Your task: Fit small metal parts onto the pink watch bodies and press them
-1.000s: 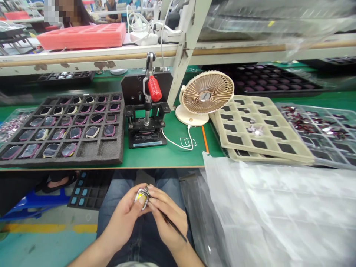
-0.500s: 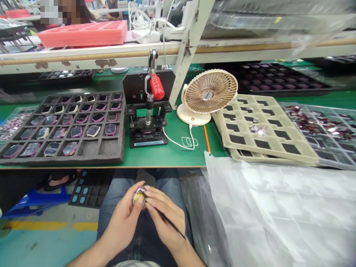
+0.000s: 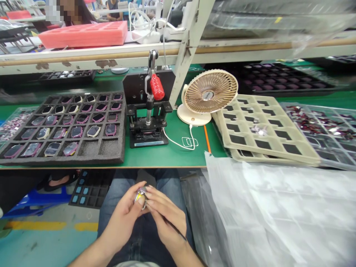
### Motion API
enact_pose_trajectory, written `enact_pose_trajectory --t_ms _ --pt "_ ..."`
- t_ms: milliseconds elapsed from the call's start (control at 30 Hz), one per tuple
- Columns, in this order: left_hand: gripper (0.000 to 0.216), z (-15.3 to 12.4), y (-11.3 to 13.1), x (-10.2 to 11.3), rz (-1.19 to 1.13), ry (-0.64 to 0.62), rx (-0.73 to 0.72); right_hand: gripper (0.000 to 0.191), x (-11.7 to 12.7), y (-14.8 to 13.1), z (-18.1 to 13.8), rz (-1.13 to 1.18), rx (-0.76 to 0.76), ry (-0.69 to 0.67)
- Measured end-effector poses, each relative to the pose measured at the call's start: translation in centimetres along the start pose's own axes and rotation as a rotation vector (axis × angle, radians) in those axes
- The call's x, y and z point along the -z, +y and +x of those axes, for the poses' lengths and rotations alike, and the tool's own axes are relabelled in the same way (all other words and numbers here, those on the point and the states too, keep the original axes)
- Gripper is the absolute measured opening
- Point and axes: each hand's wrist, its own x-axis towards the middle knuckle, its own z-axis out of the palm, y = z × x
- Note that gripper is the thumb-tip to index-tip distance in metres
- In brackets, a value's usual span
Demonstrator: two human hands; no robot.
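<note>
Low over my lap, my left hand [image 3: 125,217] is closed round a small smartwatch case [image 3: 143,204] with a silvery rim. Its thumb presses beside a yellow patch on the case. My right hand [image 3: 168,218] is closed on a slim black tool [image 3: 175,229] like tweezers, which slants back across the palm toward the wrist. The right fingertips touch the upper edge of the case. Fingers hide the tool's tip and much of the case.
On the green bench [image 3: 180,157] stand a dark foam tray [image 3: 119,157] of watches, a hand press [image 3: 148,128] with a red handle, a fan [image 3: 210,92] and beige trays [image 3: 258,148]. White plastic sheeting [image 3: 278,207] drapes at the right. A blue stool [image 3: 36,202] is lower left.
The watch case has turned a little in my left hand and shows more of its lower rim. My right fingers have moved slightly, and the tool's front part is now hidden.
</note>
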Motion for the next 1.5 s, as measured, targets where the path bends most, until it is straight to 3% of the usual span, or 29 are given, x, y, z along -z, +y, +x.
enact_pose_trajectory --t_ms 167,267,400,467,500,633,767,833,1000,1067,1233,1333,1500 --pt "0.042 0.3 1.2 -0.4 -0.25 -0.054 0.052 0.046 -0.5 -0.3 -0.9 0.02 -0.074 0.131" --pt "0.038 0.8 1.4 -0.2 -0.314 0.008 0.082 0.037 -0.4 -1.1 -0.1 0.009 -0.134 0.303" --pt "0.04 1.8 0.7 0.0 -0.301 0.069 0.092 0.019 1.5 -1.3 6.2 -0.215 -0.174 0.705" --pt "0.04 2.0 0.3 0.0 -0.299 0.033 0.088 0.022 3.0 -0.3 10.7 -0.31 -0.125 0.868" --pt "0.039 2.0 0.1 -0.1 -0.298 0.011 0.09 0.026 3.9 0.4 12.8 -0.369 -0.104 0.86" --pt "0.038 1.4 -0.4 0.2 -0.287 -0.029 0.124 0.03 6.6 3.1 17.2 -0.568 -0.296 0.516" --pt "0.037 0.8 -0.3 1.2 -0.289 -0.024 0.149 0.035 7.3 3.6 15.9 -0.591 -0.37 0.563" --pt "0.039 0.9 -0.3 1.6 -0.283 -0.04 0.171 0.039 7.1 3.1 14.8 -0.44 -0.416 0.588" --pt "0.043 1.5 -0.2 1.6 -0.254 -0.096 0.177 0.039 6.2 0.8 12.9 0.352 -0.567 0.616" --pt "0.041 1.6 0.1 1.3 -0.25 -0.107 0.159 0.039 5.8 -0.3 12.2 0.549 -0.632 0.596" --pt "0.031 1.3 1.5 0.6 -0.258 -0.154 0.088 0.034 4.2 -2.3 10.7 0.703 -0.722 0.573" --pt "0.042 1.4 2.7 0.1 -0.206 -0.168 0.035 0.036 3.0 -2.9 9.9 0.726 -0.776 0.543" --pt "0.026 1.8 4.2 -0.6 0.075 -0.199 -0.16 0.037 0.9 -3.4 8.6 0.747 -0.875 0.41"
